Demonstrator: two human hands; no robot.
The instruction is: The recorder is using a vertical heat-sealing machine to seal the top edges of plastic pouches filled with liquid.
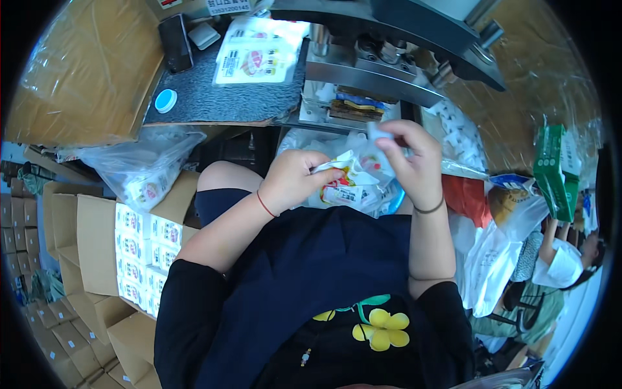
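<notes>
My left hand is closed on the edge of a crumpled white plastic packet with red and yellow print, held above my lap. To its right, my right hand pinches a small pale piece between thumb and fingers; its exact kind is too blurred to tell. Below and behind both hands, a container lined with clear plastic holds more printed packets. Directly ahead stands a metal press machine, with strips of brown and blue material in its lower part.
A dark textured worktop bears flat printed pouches, a phone and a round blue-topped lid. At left, an open carton contains rows of small printed packs. A green box is at right, near another person.
</notes>
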